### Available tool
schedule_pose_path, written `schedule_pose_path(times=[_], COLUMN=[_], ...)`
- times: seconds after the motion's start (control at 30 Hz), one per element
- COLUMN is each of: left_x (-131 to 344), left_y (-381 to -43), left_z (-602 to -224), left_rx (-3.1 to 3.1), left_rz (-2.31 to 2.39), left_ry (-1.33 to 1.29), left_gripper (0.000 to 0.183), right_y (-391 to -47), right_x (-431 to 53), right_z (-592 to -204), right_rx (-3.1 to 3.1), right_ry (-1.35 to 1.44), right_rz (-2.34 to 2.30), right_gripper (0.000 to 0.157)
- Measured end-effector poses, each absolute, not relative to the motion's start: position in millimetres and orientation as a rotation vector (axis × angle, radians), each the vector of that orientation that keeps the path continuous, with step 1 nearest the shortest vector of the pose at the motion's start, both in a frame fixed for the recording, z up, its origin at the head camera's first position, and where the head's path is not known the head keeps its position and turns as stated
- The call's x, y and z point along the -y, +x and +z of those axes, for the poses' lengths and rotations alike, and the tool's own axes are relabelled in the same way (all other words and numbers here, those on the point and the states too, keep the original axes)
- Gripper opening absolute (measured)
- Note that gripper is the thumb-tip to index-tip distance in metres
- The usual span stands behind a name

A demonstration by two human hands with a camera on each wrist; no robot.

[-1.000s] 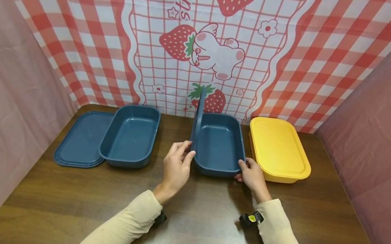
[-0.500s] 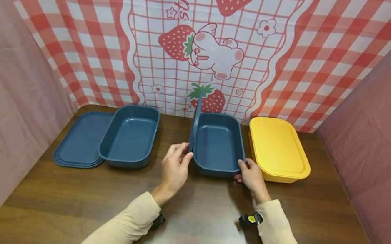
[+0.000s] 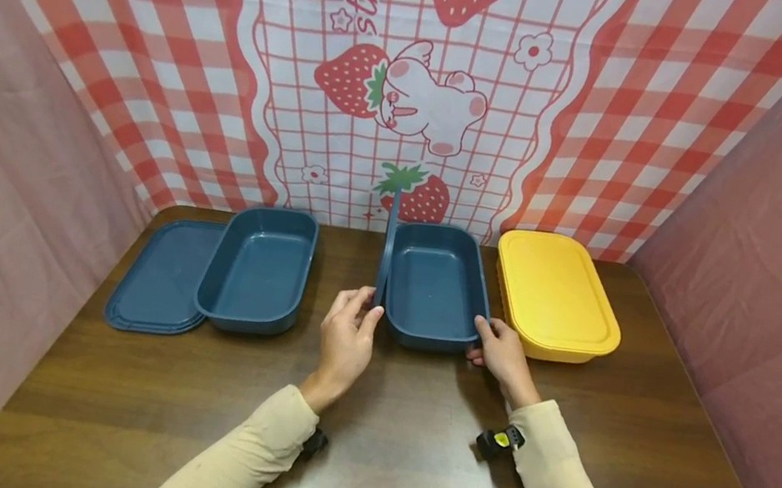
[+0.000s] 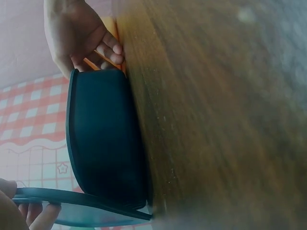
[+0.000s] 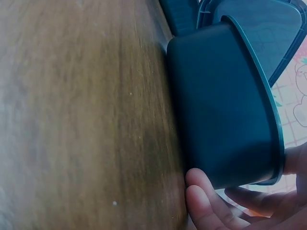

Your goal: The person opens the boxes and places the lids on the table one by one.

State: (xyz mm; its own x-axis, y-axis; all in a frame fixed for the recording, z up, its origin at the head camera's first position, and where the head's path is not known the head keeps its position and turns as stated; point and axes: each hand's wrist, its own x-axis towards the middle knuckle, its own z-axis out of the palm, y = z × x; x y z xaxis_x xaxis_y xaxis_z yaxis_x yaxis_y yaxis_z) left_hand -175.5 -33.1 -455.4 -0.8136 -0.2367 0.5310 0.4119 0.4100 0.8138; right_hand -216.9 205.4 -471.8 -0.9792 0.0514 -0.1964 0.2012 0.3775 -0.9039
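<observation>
My left hand pinches the near end of a dark blue lid between thumb and fingers. That lid stands on edge, nearly upright, along the left side of a dark blue food container. In the left wrist view the lid leans against or very near the container's wall; its lower edge is at the table. My right hand holds the container's near right corner, thumb at the rim and fingers low around the outside. The container sits flat, uncovered, with nothing inside.
To the left stands a second uncovered blue container, partly over or against a blue lid lying flat. A yellow lidded container is close on the right. Behind the wooden table hangs a strawberry-print curtain.
The lid in my left hand has shifted slightly left, going from tilted to nearly upright beside the container. My right hand keeps its hold on the corner.
</observation>
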Motion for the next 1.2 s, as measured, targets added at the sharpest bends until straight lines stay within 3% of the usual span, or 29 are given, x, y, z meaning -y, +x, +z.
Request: schedule_pose_path(times=[1.2], left_x=[36.1], left_y=[-169.5], left_z=[-448.9], left_rx=[2.245], left_rz=[-1.354], left_ry=[-0.17], left_gripper=[0.033], right_y=[-218.6], right_x=[-206.6], right_z=[-472.4], right_rx=[-2.496], right_ry=[0.213], right_rz=[-1.665], right_gripper=[0.045])
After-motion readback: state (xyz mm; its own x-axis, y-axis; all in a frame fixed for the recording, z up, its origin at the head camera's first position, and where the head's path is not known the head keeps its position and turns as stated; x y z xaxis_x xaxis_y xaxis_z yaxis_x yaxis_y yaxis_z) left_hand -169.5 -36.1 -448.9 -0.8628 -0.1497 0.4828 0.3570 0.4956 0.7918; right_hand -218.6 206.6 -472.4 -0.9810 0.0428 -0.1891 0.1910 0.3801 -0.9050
